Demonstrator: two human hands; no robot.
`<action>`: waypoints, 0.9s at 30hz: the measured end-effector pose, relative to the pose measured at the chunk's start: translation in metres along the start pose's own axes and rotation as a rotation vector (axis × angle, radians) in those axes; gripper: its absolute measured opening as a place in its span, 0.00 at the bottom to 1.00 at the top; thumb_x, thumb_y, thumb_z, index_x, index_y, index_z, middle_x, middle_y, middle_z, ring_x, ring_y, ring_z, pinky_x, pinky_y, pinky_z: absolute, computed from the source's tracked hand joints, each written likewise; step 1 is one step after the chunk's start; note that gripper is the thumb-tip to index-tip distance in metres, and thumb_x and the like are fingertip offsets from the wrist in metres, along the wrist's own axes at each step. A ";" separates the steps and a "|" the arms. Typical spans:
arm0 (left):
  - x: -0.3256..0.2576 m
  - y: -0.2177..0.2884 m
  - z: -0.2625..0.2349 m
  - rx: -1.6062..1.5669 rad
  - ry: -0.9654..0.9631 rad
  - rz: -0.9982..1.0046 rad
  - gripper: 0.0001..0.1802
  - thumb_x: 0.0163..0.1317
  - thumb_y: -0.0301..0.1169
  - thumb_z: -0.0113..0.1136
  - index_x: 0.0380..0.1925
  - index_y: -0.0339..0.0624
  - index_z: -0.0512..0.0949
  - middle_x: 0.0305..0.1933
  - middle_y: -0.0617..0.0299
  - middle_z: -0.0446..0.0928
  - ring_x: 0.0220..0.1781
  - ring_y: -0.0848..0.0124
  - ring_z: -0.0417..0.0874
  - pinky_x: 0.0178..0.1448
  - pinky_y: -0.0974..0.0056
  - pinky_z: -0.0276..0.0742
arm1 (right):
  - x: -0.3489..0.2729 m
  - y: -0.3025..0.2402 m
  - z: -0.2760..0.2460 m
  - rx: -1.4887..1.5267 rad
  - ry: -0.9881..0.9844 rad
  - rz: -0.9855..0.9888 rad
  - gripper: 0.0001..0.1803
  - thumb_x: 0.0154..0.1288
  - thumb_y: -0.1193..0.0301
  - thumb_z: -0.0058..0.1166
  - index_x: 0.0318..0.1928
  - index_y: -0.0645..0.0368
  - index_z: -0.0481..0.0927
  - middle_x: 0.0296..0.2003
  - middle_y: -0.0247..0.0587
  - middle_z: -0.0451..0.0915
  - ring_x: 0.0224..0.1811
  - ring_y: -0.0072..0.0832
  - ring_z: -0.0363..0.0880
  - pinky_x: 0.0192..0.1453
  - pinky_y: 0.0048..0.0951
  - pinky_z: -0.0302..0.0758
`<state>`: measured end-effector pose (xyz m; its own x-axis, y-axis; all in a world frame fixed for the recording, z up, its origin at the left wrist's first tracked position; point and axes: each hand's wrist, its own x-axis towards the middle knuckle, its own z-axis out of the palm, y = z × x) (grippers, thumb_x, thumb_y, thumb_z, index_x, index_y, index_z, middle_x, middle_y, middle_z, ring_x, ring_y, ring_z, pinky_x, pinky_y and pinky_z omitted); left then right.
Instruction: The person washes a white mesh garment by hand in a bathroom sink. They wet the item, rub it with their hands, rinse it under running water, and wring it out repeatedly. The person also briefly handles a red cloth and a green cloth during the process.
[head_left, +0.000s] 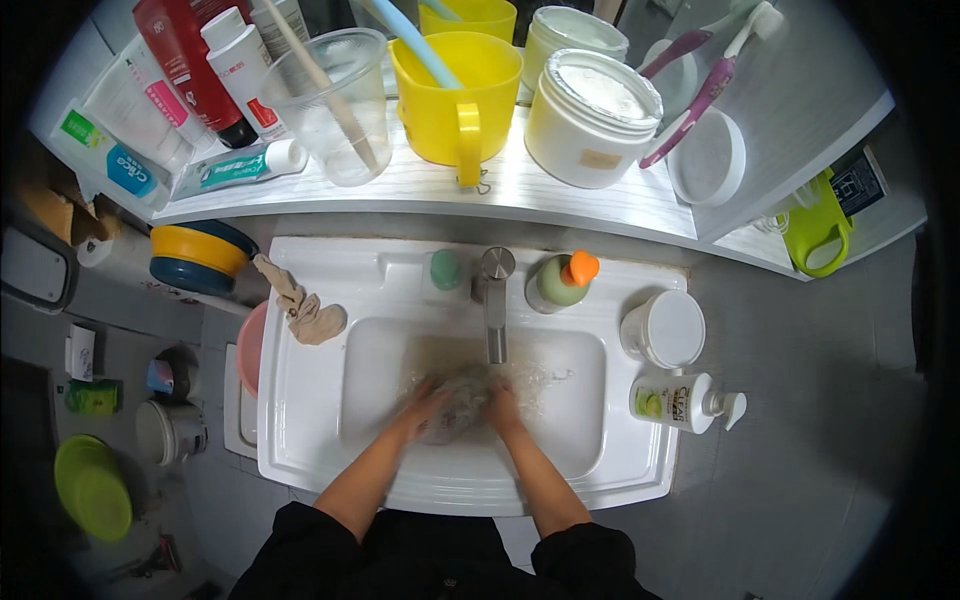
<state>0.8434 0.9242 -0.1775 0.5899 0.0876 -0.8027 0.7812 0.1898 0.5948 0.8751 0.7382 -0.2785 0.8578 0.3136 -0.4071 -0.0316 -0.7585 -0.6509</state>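
Both my hands are down in the white sink basin (380, 350) under the faucet (496, 300). Between them lies a greyish, crumpled wet thing (455, 412), blurred by splashing water, so its kind is hard to make out. My left hand (427, 405) grips its left side, while my right hand (502, 408) presses on it from the right, with the fingers partly smeared. Water splashes around the right hand. A beige sock-like cloth (305, 312) lies crumpled on the sink's back left corner.
Behind the faucet sit a green round piece (445, 270) and a green bottle with an orange top (562, 282). A white tub (664, 330) and a pump bottle (680, 402) stand on the right rim. Above is a shelf (560, 215) with a yellow mug (455, 110).
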 end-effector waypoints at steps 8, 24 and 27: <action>0.018 -0.029 -0.017 -0.272 -0.312 0.428 0.28 0.60 0.36 0.50 0.59 0.45 0.58 0.56 0.56 0.65 0.56 0.64 0.67 0.58 0.62 0.65 | -0.089 -0.181 -0.012 -0.147 0.249 -0.619 0.20 0.40 0.73 0.56 0.39 0.62 0.73 0.44 0.55 0.70 0.50 0.48 0.66 0.53 0.41 0.65; -0.038 -0.001 -0.044 -1.009 -0.720 -0.404 0.20 0.61 0.32 0.49 0.52 0.35 0.64 0.49 0.49 0.71 0.49 0.58 0.74 0.54 0.54 0.72 | -0.053 -0.140 -0.112 -0.210 -0.403 -0.210 0.36 0.49 0.73 0.55 0.59 0.65 0.56 0.55 0.63 0.61 0.57 0.50 0.62 0.59 0.37 0.62; -0.049 0.004 -0.032 -1.071 -0.787 -0.359 0.21 0.59 0.29 0.49 0.52 0.33 0.63 0.49 0.47 0.70 0.50 0.56 0.73 0.56 0.52 0.70 | -0.080 -0.134 -0.071 0.235 -0.308 -0.210 0.35 0.49 0.72 0.58 0.58 0.62 0.58 0.56 0.57 0.63 0.57 0.45 0.64 0.58 0.34 0.63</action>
<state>0.8107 0.9523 -0.1374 0.6305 -0.6295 -0.4541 0.5879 0.7693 -0.2501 0.8472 0.7740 -0.1134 0.6662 0.6298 -0.3995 -0.0194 -0.5208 -0.8535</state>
